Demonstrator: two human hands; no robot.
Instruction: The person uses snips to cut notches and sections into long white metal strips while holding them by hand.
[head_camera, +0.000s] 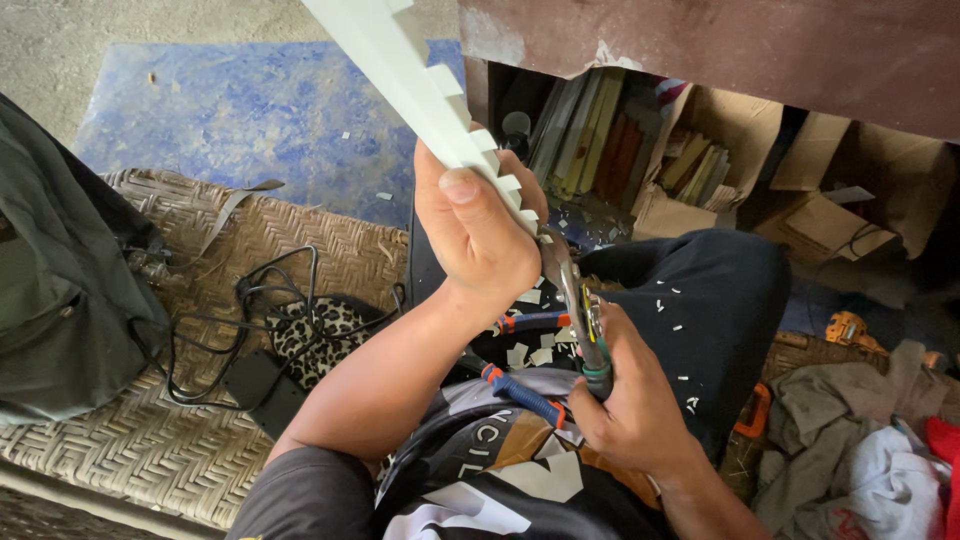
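Landmark: the white notched strip (420, 75), one only, running from the top edge down to the middle of the view.
Green bag (60, 290): one, far left of the strip, on the woven mat (150, 450).
Black cables (250, 300): a tangle on the mat, left of and below the strip; I cannot tell how many.
Left hand (480, 235): closed around the lower end of the strip, thumb on top.
Strip's look: long, flat, white, with square teeth cut along its right edge; it slants up and left from the hand.
Snips (580, 320): one pair, blades meeting the strip's lower end.
Right hand (630, 400): just below the strip, wrapped around the snips' handles.
White chips (680, 310): many, scattered on the dark trousers below the strip.
Cardboard boxes (800, 190): several, right of the strip.
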